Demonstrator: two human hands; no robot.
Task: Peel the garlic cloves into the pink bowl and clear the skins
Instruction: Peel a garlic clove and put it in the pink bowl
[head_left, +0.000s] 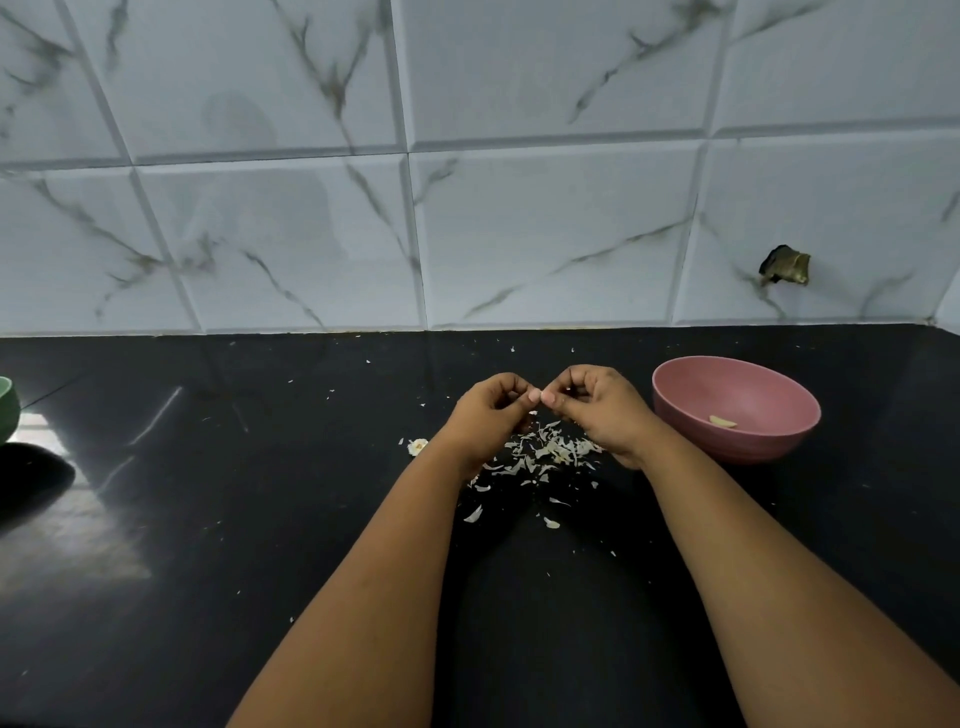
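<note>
Hands (540, 410) above skins (545, 452); pink bowl (779, 447) holds clove (723, 422).

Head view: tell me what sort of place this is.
Most likely a home kitchen: a glossy black countertop meets a marble-patterned tiled wall, and a pink bowl sits beside a pile of garlic skins under the hands.
</note>
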